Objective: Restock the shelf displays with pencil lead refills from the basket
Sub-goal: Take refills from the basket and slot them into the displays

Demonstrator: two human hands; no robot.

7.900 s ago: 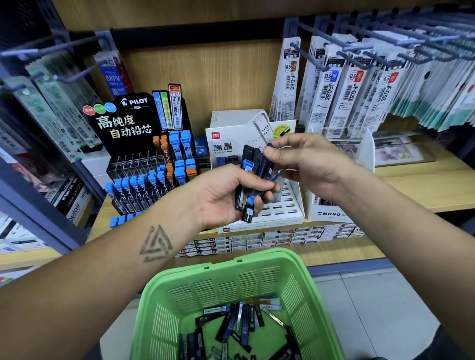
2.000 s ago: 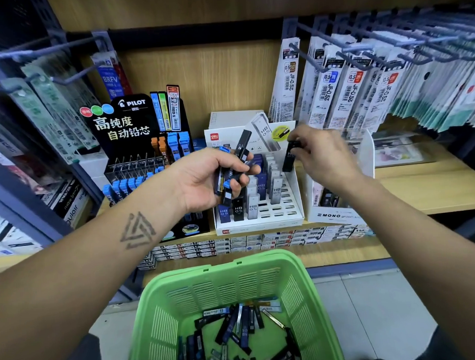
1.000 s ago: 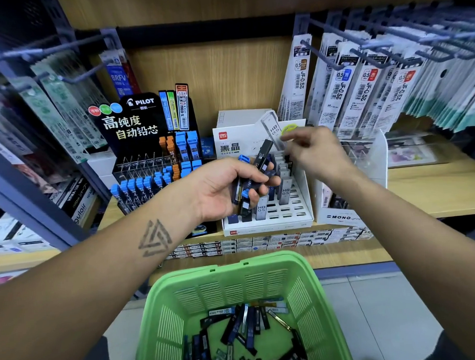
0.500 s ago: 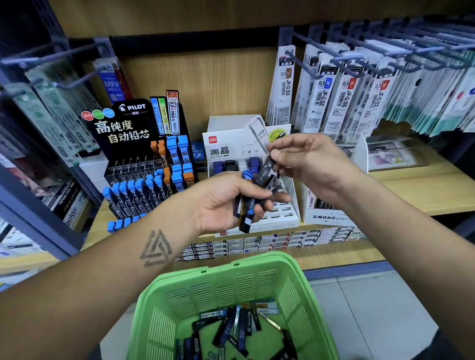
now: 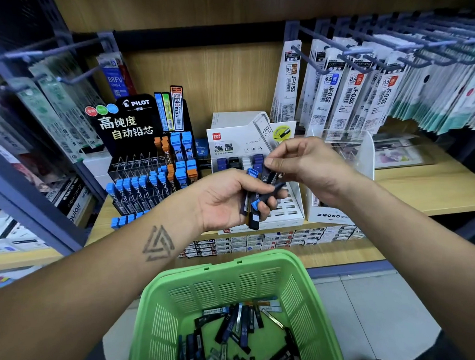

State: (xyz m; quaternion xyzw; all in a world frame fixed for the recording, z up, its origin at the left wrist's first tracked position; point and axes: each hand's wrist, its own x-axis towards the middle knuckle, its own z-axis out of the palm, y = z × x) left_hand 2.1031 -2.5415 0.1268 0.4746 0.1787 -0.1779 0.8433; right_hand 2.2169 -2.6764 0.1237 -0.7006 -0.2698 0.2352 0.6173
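Both hands meet before the wooden shelf (image 5: 421, 188): left hand (image 5: 226, 199) curled round a bundle of lead refills (image 5: 255, 206); right hand (image 5: 309, 163) pinching one refill's top. Leftward stands the black Pilot display (image 5: 137, 146); centre, the white display box (image 5: 256, 141); below, the green basket (image 5: 235, 283) with loose refills.

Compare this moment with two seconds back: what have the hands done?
The right hand came back from the white display tray, no longer holding the dark case it carried there, and now pinches another case from the bundle of lead cases. The left hand still grips that bundle. The green basket is unchanged.
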